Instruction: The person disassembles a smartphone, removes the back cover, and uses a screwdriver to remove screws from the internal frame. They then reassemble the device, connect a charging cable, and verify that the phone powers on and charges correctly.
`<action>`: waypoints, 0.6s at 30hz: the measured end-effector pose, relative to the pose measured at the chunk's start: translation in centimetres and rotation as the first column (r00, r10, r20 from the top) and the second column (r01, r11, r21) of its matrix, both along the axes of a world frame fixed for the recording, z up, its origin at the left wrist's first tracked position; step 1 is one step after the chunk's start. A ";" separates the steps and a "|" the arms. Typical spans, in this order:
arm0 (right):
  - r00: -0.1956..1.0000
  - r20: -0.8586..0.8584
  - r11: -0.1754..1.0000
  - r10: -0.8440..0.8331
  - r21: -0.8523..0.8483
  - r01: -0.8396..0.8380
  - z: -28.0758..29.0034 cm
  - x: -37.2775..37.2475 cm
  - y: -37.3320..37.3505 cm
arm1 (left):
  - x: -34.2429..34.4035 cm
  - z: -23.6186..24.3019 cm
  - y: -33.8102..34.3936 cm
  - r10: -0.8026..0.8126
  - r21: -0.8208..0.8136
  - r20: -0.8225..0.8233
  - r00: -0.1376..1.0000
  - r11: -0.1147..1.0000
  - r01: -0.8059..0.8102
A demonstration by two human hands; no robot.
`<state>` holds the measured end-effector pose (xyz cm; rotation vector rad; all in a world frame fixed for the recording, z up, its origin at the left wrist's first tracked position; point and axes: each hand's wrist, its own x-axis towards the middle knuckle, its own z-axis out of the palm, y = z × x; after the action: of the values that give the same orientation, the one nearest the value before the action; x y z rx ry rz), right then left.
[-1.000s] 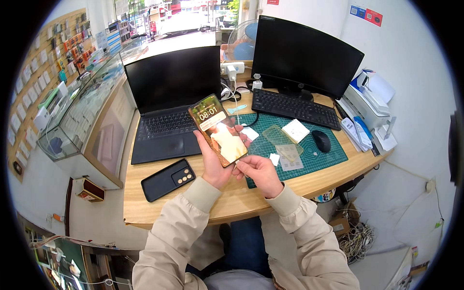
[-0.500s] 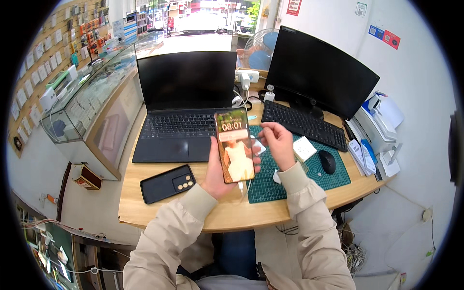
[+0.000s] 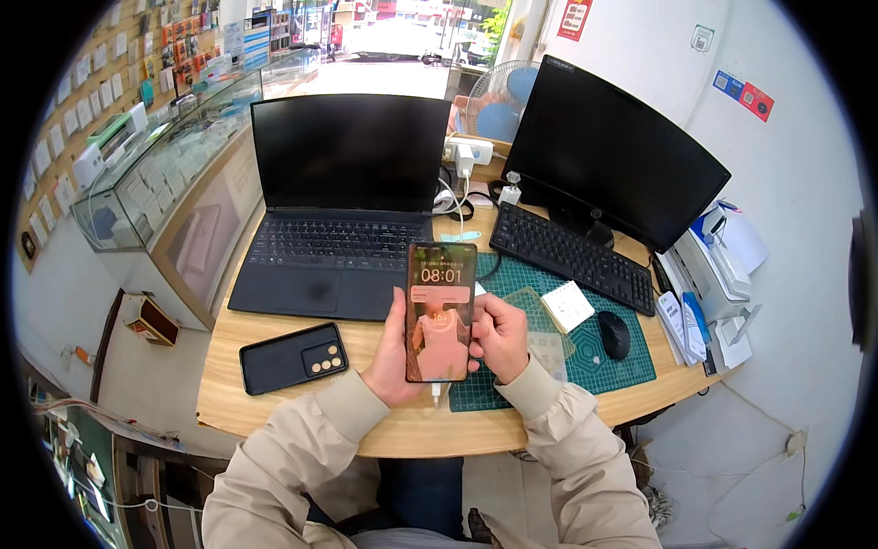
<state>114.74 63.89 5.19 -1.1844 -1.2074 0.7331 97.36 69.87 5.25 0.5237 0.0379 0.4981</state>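
A smartphone [image 3: 441,316] with a lit lock screen stands tilted up in my left hand [image 3: 391,361], whose fingers wrap round its back. My right hand [image 3: 501,334] has its fingers curled in against the phone's right edge; the tips are partly hidden. A white charging cable [image 3: 436,393] enters the phone's lower end. On the screen a round charging mark shows over the picture. To the left, a black phone case [image 3: 294,359] lies on the wooden desk [image 3: 366,430].
A dark laptop [image 3: 343,197] stands open behind the phone. At right are a monitor [image 3: 617,151], a black keyboard [image 3: 574,256], a mouse [image 3: 614,335] and a white square box [image 3: 567,306], partly on a green cutting mat [image 3: 604,375]. A glass display counter [image 3: 169,174] runs along the left.
My right hand has come down from its pinch in the air to the phone's right edge. The phone sits lower and straighter in view, and a charging mark has appeared on its screen.
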 end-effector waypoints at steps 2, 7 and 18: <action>0.997 -0.072 0.999 0.028 -0.019 -0.029 0.7 -0.5 -0.2 | -0.1 -0.2 0.1 0.001 0.038 0.008 1.000 0.999 -0.001; 0.997 -0.066 0.999 0.033 -0.019 -0.035 1.5 -1.1 -0.4 | -0.1 0.5 -0.3 0.039 0.004 -0.046 0.998 0.999 -0.038; 0.991 -0.106 0.997 0.077 -0.016 -0.079 1.0 -0.8 -0.2 | -0.1 0.5 -0.2 0.041 0.033 -0.031 0.999 0.999 -0.040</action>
<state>113.91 63.66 6.24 -1.1060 -1.1658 0.8573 97.23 69.66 5.79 0.5638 0.0705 0.5306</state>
